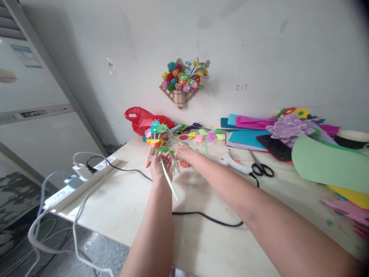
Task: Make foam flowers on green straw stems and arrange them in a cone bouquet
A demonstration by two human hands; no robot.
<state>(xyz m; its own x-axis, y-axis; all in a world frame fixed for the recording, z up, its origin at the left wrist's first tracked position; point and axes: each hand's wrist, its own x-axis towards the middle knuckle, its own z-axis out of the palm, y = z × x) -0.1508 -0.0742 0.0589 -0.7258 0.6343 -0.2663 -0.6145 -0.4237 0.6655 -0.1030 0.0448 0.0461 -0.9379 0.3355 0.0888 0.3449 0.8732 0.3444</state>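
Observation:
My left hand point(160, 166) is closed around a pale green stem point(169, 180) that slants down toward the table's front, with a green flower shape point(164, 149) just beyond the fingers. Close by on the right, my right hand point(184, 152) reaches over the small pieces; its fingers point down and left, and what they hold, if anything, is too small to make out. Behind my left hand stands an orange holder point(154, 145) with blue, green and pink paper flowers point(156, 128). An orange flower piece point(184, 164) lies beneath my right hand.
A glue gun point(235, 163) and black-handled scissors point(261, 168) lie right of my hands. Coloured sheets point(248, 138), a phone point(273, 147) and a purple flower point(290, 127) are farther right. A red bag point(144, 120) sits behind; a power strip point(83, 181) lines the left edge.

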